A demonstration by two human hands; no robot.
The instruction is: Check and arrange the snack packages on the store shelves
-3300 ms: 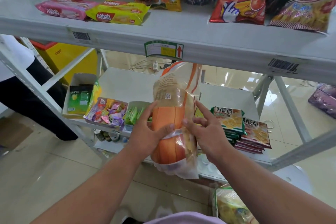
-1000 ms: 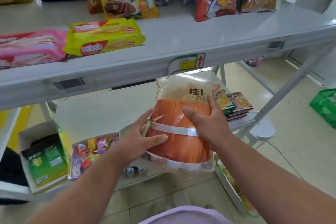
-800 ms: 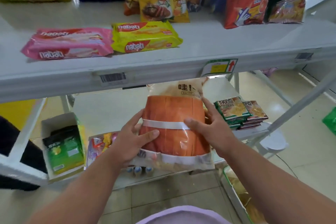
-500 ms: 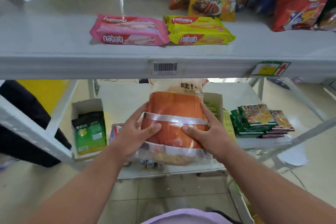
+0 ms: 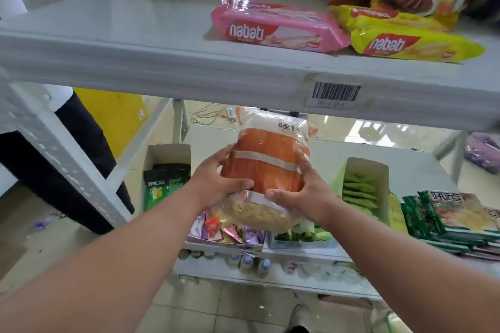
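Orange snack bag [image 5: 266, 167] in both hands' grip, just under upper shelf edge [image 5: 189, 81]

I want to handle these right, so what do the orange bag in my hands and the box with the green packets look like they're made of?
orange bag: seemingly thin glossy plastic film, clear at the bottom where pale snack pieces show; it crinkles and catches glare, held by left hand and right hand.
box: probably white matte cardboard, with a folded-up flap and flat thin walls.
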